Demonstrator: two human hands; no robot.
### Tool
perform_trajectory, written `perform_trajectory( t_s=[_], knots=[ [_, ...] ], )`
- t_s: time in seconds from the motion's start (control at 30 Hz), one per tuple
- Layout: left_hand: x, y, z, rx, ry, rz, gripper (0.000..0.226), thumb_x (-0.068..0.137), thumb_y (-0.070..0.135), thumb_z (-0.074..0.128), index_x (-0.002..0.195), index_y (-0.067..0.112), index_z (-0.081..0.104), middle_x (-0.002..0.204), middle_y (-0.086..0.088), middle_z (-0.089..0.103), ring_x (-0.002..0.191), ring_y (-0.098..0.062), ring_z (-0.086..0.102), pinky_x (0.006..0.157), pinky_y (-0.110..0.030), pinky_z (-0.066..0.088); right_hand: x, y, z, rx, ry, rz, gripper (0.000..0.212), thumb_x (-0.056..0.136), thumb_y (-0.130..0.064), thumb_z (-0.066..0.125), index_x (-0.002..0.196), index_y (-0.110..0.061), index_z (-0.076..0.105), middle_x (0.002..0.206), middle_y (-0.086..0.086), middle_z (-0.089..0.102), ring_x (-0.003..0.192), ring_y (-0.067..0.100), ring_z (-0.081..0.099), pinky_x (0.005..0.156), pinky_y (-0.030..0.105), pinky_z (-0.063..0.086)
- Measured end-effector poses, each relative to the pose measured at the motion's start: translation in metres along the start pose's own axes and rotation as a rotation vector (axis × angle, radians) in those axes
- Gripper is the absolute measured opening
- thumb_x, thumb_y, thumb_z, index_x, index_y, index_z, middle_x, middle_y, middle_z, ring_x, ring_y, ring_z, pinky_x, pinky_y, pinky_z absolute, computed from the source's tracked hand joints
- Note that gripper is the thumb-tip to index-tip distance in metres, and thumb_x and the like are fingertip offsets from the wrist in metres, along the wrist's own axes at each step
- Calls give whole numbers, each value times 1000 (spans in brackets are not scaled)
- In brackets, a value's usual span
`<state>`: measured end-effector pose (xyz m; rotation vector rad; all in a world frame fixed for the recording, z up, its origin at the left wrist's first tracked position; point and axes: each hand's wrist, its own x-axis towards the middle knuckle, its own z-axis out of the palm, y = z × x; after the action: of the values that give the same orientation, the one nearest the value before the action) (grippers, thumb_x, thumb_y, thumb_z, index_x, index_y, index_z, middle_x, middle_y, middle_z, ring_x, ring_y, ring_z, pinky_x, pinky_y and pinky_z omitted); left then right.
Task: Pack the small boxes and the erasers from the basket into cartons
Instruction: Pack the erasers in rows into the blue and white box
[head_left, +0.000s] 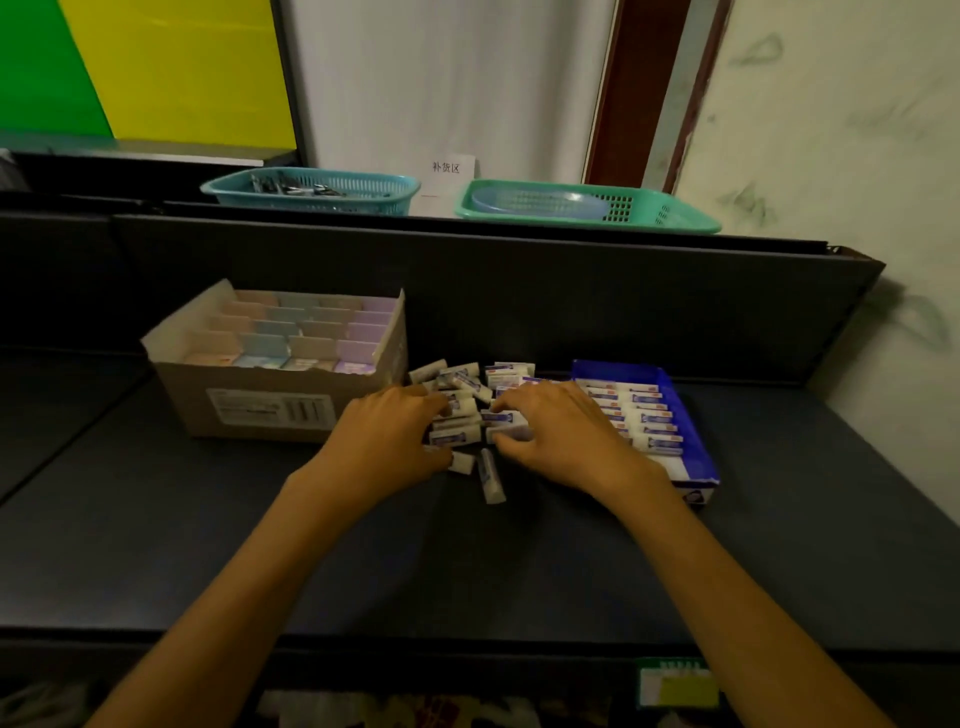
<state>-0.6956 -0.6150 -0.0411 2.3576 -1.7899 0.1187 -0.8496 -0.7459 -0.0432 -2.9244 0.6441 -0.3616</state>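
Several white erasers with blue labels lie in a loose pile (470, 387) on the dark table between two cartons. A brown carton (270, 410) at the left holds rows of small pastel boxes (311, 332) standing upright. To the right, a blue carton (696, 441) contains a neat row of erasers (641, 415). My left hand (387, 431) rests on the pile's left side, fingers curled over erasers. My right hand (550, 431) is on the pile's right side, with its fingers pinching an eraser (506, 417). One eraser (491, 475) lies apart, nearer to me.
A dark partition wall (519, 291) rises behind the table. On the ledge above stand a teal basket (311, 189) with dark items, a green basket (587, 205) holding a bluish lid, and a white paper sign (448, 171). The wall is at the right.
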Motion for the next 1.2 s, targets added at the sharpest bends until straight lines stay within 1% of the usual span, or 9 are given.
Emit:
perform_trajectory(
  t_s=[0.1, 0.3, 0.43, 0.6, 0.77, 0.9, 1.03, 1.13, 1.2],
  knots=[
    [-6, -6, 6, -36, -39, 27, 44, 83, 43, 62, 123, 30, 52, 125, 5, 53, 111, -15, 52, 89, -37, 48, -4, -11, 6, 55, -36, -1, 37, 90, -39, 58, 125, -28, 55, 120, -3, 60, 109, 13, 55, 87, 28, 44],
    [-9, -7, 18, -125, -76, 96, 33, 86, 28, 63, 119, 27, 59, 128, 4, 50, 115, -14, 46, 93, -33, 46, -14, -19, 18, 58, -198, 12, 43, 89, -38, 60, 131, -30, 49, 131, -3, 50, 118, 15, 48, 95, 31, 41],
    [-8, -7, 20, -190, -135, 80, 25, 85, 24, 65, 109, 23, 60, 124, 0, 50, 107, -14, 51, 90, -26, 46, -18, -16, 17, 114, -213, 42, 41, 88, -26, 64, 127, -30, 51, 132, -3, 49, 120, 14, 47, 95, 27, 41],
    [-6, -6, 20, -278, -180, 54, 31, 87, 21, 63, 116, 23, 54, 120, 0, 53, 103, -13, 54, 85, -23, 47, -24, -13, 11, 239, -219, 135, 56, 85, -22, 68, 136, -27, 43, 128, -3, 49, 97, 3, 49, 84, 22, 45],
    [-3, -5, 17, -436, -95, 51, 36, 84, 18, 67, 118, 22, 56, 108, 8, 58, 93, -5, 55, 82, -17, 46, -27, -5, 12, 207, -240, 118, 41, 86, -23, 67, 125, -24, 54, 123, -1, 57, 101, 4, 52, 86, 21, 45],
    [-1, 1, 10, -546, -4, 75, 35, 83, 17, 67, 116, 25, 59, 98, 14, 53, 82, 3, 53, 74, -14, 46, -29, 0, 1, 298, -167, 103, 33, 89, -25, 64, 121, -24, 58, 111, -6, 60, 87, -2, 54, 75, 14, 44],
    [5, 9, 4, -629, 10, 105, 35, 81, 15, 68, 113, 27, 59, 94, 19, 51, 83, 4, 53, 67, -10, 43, -32, 13, -12, 419, -78, 117, 32, 86, -23, 68, 116, -26, 59, 109, -12, 60, 93, -4, 56, 79, 13, 48],
    [11, 18, 3, -677, -2, 121, 35, 80, 16, 70, 111, 26, 58, 96, 18, 52, 88, 1, 55, 73, -12, 47, -36, 26, -23, 505, -20, 127, 32, 85, -21, 69, 114, -25, 59, 105, -17, 59, 95, -10, 56, 77, 5, 46],
    [16, 25, 4, -696, -5, 119, 34, 79, 15, 71, 108, 26, 57, 97, 15, 54, 90, 0, 56, 79, -17, 50, -40, 36, -28, 553, 15, 142, 32, 83, -20, 71, 112, -25, 58, 106, -15, 61, 97, -8, 57, 78, 6, 47]
  ],
)
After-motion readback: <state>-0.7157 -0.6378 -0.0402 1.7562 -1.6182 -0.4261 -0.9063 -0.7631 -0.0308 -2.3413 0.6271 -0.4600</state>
